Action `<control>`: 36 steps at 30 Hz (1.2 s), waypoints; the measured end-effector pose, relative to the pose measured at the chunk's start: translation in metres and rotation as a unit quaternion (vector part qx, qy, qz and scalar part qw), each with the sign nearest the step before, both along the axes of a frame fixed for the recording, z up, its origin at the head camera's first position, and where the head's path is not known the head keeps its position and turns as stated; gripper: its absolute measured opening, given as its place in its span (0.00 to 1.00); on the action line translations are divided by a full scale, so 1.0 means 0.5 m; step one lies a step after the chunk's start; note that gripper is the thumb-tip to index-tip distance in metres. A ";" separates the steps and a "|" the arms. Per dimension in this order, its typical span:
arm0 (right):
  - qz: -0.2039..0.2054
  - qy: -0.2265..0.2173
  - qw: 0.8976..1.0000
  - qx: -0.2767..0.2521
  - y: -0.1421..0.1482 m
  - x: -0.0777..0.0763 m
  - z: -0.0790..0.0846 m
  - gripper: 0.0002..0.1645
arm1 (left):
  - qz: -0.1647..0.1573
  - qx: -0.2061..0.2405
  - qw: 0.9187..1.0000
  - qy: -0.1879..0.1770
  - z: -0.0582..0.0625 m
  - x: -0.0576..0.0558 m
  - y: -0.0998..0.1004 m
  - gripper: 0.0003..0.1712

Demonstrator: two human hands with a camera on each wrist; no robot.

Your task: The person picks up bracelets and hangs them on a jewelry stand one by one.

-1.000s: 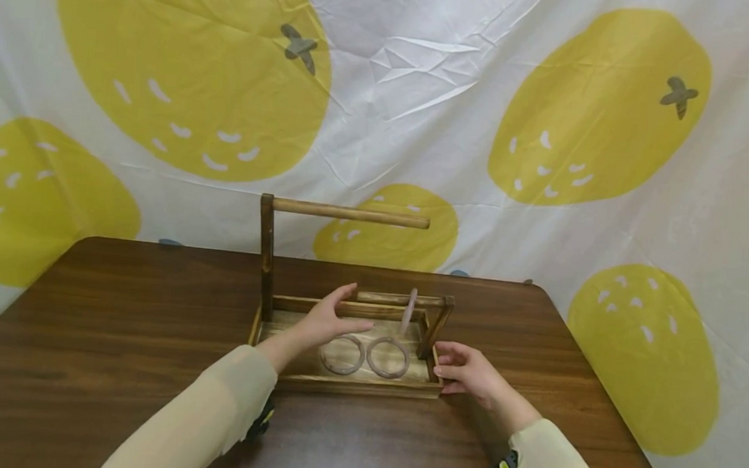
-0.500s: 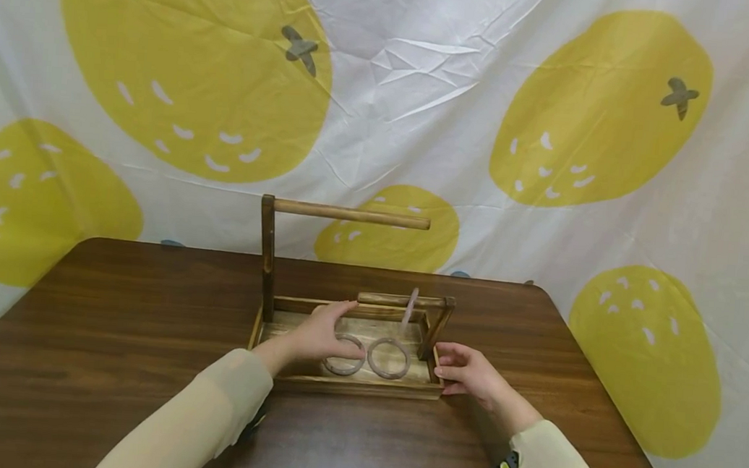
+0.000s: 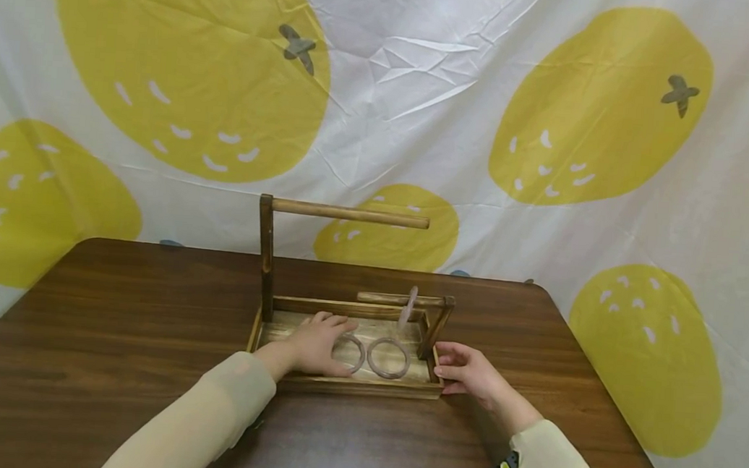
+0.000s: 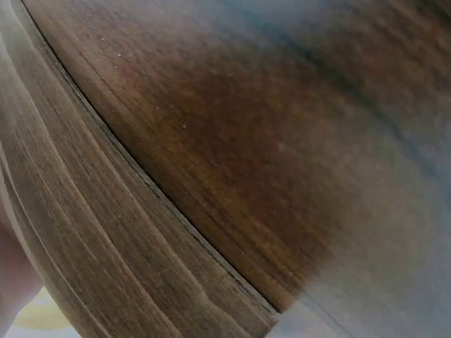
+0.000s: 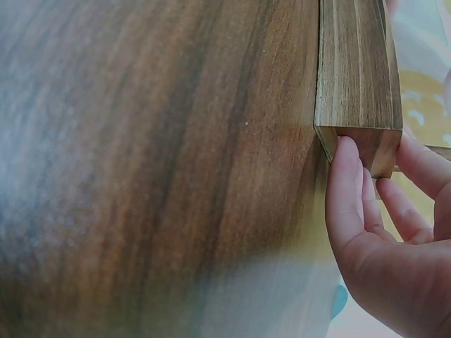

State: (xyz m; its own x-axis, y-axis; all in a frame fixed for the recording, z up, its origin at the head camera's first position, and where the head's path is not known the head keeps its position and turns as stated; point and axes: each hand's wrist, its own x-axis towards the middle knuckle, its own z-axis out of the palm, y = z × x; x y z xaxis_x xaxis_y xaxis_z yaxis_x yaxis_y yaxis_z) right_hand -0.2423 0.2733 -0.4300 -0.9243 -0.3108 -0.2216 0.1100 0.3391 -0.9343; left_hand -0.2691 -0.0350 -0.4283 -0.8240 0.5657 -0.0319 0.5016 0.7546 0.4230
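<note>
A wooden tray stand sits on the table with two horizontal rods, a tall one and a low one. Around the low rod hangs a translucent pinkish ring. Two similar rings, a left ring and a right ring, lie side by side on the tray floor. My left hand reaches over the left ring with fingers and thumb spread, covering its left part. My right hand touches the tray's right end with its fingertips, also visible against the end face in the right wrist view.
The tray's long outer wall fills the lower left of the left wrist view. A dark wooden table extends around the stand. Behind it hangs a white cloth with yellow fruit prints.
My left hand has come down and nearer to me, from above the tray to around the left ring. My right hand stays at the tray's right end.
</note>
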 end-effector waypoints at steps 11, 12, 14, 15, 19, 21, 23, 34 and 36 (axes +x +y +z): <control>-0.002 0.001 1.000 0.002 -0.003 -0.001 0.004 0.36 | -0.014 -0.060 0.997 0.044 -0.006 -0.011 0.011 0.39; -0.003 0.001 1.000 0.003 -0.003 -0.001 0.004 0.36 | -0.016 -0.060 0.997 0.046 -0.005 -0.012 0.012 0.38; -0.004 0.001 1.000 0.004 -0.003 -0.002 0.004 0.36 | -0.019 -0.063 0.997 0.045 -0.002 -0.012 0.015 0.38; -0.004 0.002 1.000 0.005 -0.003 -0.002 0.004 0.36 | -0.021 -0.067 0.997 0.045 -0.001 -0.012 0.016 0.38; -0.010 -0.002 1.000 0.006 -0.003 -0.003 0.002 0.36 | -0.022 -0.074 0.996 0.037 0.002 -0.008 0.021 0.38; -0.010 -0.002 1.000 0.006 -0.003 -0.002 0.002 0.36 | -0.018 -0.078 0.996 0.039 0.002 -0.008 0.023 0.38; -0.009 -0.003 1.000 0.005 -0.003 -0.001 0.001 0.36 | -0.011 -0.077 0.996 0.041 0.002 -0.008 0.023 0.39; -0.004 -0.001 1.000 0.002 -0.002 0.000 0.001 0.36 | 0.045 -0.013 0.999 0.027 -0.003 -0.021 0.008 0.36; -0.005 -0.001 1.000 0.003 -0.001 0.001 0.000 0.36 | 0.053 0.006 0.998 0.023 -0.004 -0.022 0.006 0.36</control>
State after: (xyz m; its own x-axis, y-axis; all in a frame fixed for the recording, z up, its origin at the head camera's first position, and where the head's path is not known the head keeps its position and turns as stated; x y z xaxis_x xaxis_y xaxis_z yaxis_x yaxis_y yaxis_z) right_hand -0.2420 0.2727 -0.4299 -0.9269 -0.3001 -0.2255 0.1158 0.3427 -0.9323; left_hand -0.2799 -0.0320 -0.4301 -0.8799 0.4749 0.0128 0.4377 0.7998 0.4107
